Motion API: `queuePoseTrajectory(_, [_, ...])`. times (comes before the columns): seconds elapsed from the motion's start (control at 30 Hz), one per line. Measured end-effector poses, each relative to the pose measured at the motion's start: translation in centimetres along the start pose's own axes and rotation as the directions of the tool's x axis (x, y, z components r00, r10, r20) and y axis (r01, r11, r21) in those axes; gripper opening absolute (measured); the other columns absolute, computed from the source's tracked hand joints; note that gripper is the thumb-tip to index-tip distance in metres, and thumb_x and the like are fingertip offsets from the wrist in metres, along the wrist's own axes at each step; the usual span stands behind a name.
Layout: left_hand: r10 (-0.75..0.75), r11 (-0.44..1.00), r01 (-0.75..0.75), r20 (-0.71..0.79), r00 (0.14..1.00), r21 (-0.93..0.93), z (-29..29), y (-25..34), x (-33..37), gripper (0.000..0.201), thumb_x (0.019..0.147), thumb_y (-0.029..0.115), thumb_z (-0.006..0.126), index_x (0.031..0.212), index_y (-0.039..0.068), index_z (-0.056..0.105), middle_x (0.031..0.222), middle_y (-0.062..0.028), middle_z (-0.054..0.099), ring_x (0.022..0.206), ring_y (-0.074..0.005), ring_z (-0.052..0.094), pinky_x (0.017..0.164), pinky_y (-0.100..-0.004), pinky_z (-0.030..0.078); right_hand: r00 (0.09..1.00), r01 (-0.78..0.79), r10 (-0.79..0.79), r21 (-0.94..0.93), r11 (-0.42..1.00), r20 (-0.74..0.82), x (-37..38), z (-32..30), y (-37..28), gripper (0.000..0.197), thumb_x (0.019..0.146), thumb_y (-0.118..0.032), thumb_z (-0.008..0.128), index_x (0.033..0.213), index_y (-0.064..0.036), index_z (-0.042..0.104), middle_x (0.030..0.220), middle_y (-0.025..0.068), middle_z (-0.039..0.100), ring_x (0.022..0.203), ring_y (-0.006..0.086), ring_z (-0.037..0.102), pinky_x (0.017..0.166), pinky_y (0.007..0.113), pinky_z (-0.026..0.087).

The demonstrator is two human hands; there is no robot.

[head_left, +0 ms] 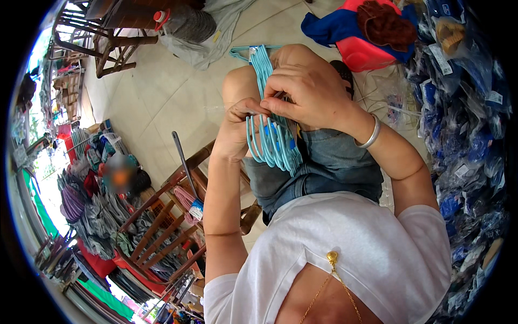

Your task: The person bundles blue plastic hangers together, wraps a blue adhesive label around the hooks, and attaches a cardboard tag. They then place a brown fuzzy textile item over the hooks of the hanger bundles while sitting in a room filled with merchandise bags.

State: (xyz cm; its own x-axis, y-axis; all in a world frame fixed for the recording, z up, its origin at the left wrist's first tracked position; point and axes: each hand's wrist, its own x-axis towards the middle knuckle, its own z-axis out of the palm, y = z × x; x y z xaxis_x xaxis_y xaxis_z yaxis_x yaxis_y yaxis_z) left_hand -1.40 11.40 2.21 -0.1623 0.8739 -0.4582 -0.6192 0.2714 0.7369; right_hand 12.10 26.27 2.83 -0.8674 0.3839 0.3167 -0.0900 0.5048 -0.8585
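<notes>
A bundle of light blue clothes hangers (262, 69) lies over my lap, its curved hooks (272, 146) side by side toward my body. Small blue labels show among the hooks. My left hand (241, 128) is closed round the bundle's neck from the left, thumb and fingertips pressed together. From the right, my right hand (307, 96) reaches over the hangers, its thumb and forefinger pinched close to the left fingertips. What that pinch holds is too small to make out. A faint clear strand shows left of my left hand.
Bagged dark blue goods (458, 135) are piled along the right. A red stool (364, 51) with cloths stands ahead right, a large clear bottle (189, 24) ahead left. On my left are a wooden chair (162, 232), a pink hanger bundle (186, 200) and heaped goods (97, 216).
</notes>
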Motion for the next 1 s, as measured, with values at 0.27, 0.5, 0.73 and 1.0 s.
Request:
queuePoseTrajectory(0.27, [-0.107,0.991,0.105,-0.027,0.994,-0.083,-0.5,0.1,-0.1,0.008,0.078,0.005,0.067,0.079,0.005,0.059,0.075,-0.0057,0.063,0.061,-0.0105,0.058,0.051,-0.0211,0.046,0.992,0.124,-0.119,0.152,0.981,-0.038,-1.9,0.6,0.0,0.014,0.074,-0.018,0.071,0.076,-0.0068,0.064,0.073,0.0049,0.051,0.069,0.0189,0.051,0.061,0.029,0.041])
queuePoseTrajectory(0.5, [0.045,0.994,-0.048,0.032,0.998,0.099,0.7,1.3,0.2,0.012,0.076,-0.001,0.066,0.077,0.003,0.055,0.079,-0.0083,0.062,0.068,-0.0107,0.059,0.056,-0.0202,0.047,0.928,-0.371,0.331,0.529,0.763,0.173,-2.6,0.6,1.9,0.017,0.086,-0.015,0.058,0.087,0.0016,0.063,0.08,0.0049,0.062,0.076,0.0101,0.057,0.068,0.024,0.045])
queuePoseTrajectory(0.73, [0.222,0.704,-0.219,0.084,0.971,0.676,2.5,2.8,-0.1,0.015,0.072,-0.005,0.062,0.083,0.001,0.054,0.074,-0.0032,0.056,0.067,-0.0082,0.052,0.061,-0.0193,0.041,0.897,-0.409,0.298,0.354,0.841,0.328,-1.5,0.9,1.8,0.024,0.081,-0.013,0.059,0.101,0.0004,0.063,0.079,0.0121,0.066,0.072,0.0165,0.061,0.068,0.029,0.047])
queuePoseTrajectory(1.0, [0.46,0.419,-0.436,0.228,0.858,0.796,3.0,1.9,-0.4,0.023,0.07,-0.007,0.062,0.089,0.0,0.054,0.074,-0.006,0.059,0.065,-0.013,0.058,0.058,-0.0238,0.046,0.777,-0.614,0.285,0.573,0.543,0.561,-1.7,0.9,2.4,0.027,0.081,-0.003,0.058,0.106,0.0056,0.059,0.091,0.0057,0.062,0.083,0.0088,0.055,0.074,0.022,0.045])
